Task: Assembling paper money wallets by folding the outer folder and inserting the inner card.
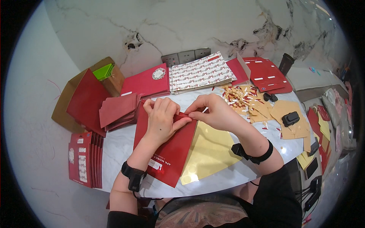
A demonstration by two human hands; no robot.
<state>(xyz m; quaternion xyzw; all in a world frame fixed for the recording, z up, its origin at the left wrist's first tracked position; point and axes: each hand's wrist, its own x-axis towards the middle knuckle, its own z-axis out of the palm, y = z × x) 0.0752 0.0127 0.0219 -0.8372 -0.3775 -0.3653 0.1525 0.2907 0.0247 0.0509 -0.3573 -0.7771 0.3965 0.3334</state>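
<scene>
A flat red printed card folder point(171, 154) lies at a slant on the table before me. My left hand point(161, 119) is closed on its far end, with fingers curled and thumb stretched toward the right hand. At the folder's far right corner, my right hand point(213, 112) pinches the edge between thumb and forefinger. Whether a small piece sits in that pinch, I cannot tell. Partly beneath the folder's right side is a pale yellow sheet point(209, 152) with faint round marks. Each wrist wears a black strap with a small device.
Red card pieces point(118, 110) are piled at left, near a cardboard box point(62, 104). Finished-looking red packs point(85, 159) stand at the left edge. Patterned sheets point(201, 74) and red folders point(266, 74) line the back. Small scraps point(243, 98) and a black device point(291, 119) lie right.
</scene>
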